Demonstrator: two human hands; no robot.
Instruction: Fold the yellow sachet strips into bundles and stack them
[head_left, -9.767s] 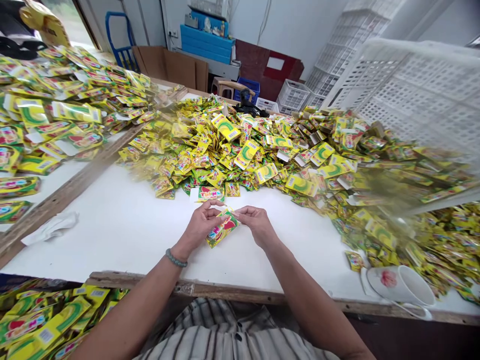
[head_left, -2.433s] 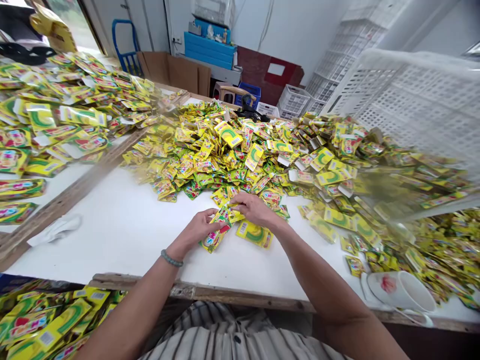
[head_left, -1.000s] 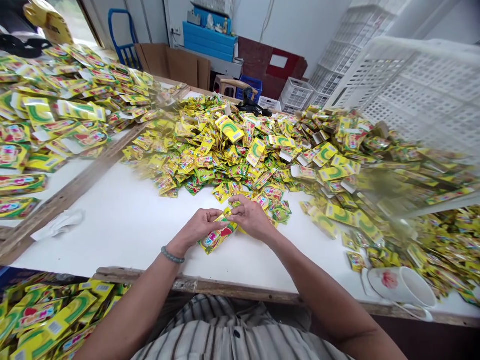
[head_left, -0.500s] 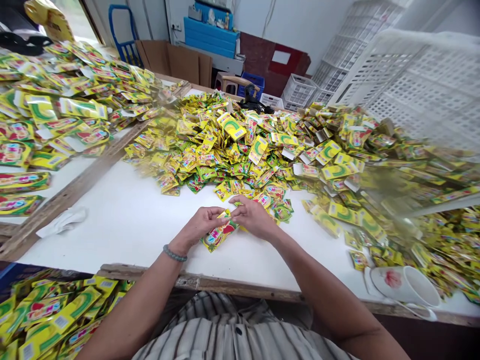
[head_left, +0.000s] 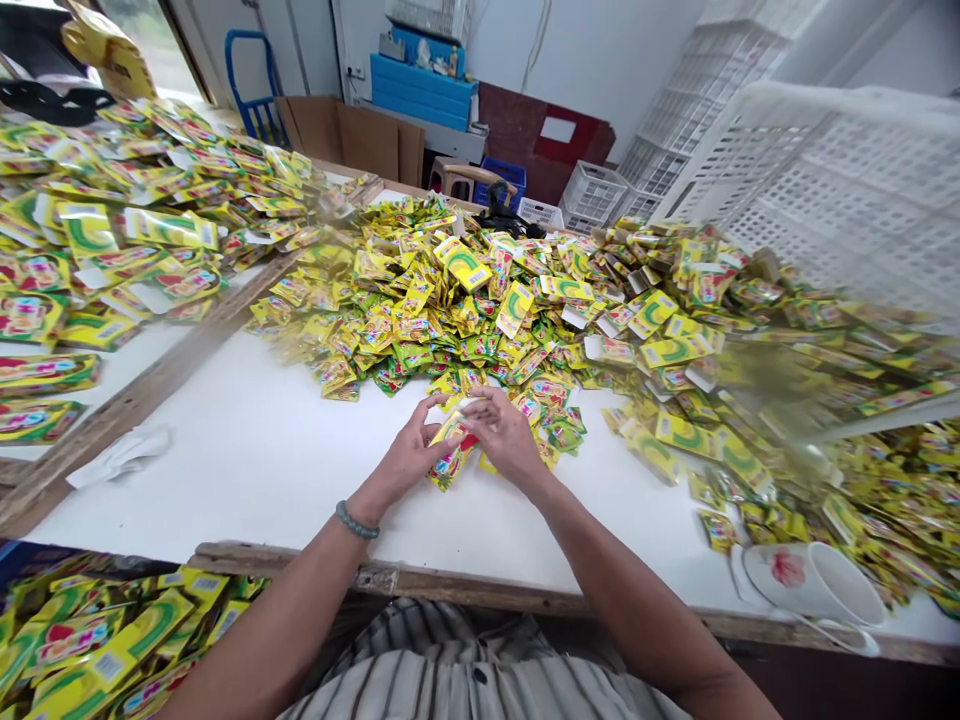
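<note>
Between my two hands, just above the white tabletop (head_left: pixel 247 460), is a small yellow and green printed box (head_left: pixel 450 462) with a red patch on its face. My left hand (head_left: pixel 412 445) grips its left side, thumb on the front. My right hand (head_left: pixel 504 435) has its fingers closed at the upper right end, where a white flap shows. Whether a packet is also in the right fingers is hidden. Just beyond my hands lies a heap of small yellow and green packets (head_left: pixel 420 325), some touching the area beside my right hand.
Boxes (head_left: pixel 172 225) are piled left behind a wooden strip (head_left: pixel 165 365). More boxes (head_left: pixel 679 345) lie to the right, near a white perforated crate (head_left: pixel 840 190). A white mug (head_left: pixel 817 580) lies near the front edge. Crumpled tissue (head_left: pixel 124 455) sits left; filled boxes (head_left: pixel 112 640) are below.
My hands have shifted slightly upward, and the box has turned more upright. My left fingers have moved from its top edge to its side. A white flap now shows at the top.
</note>
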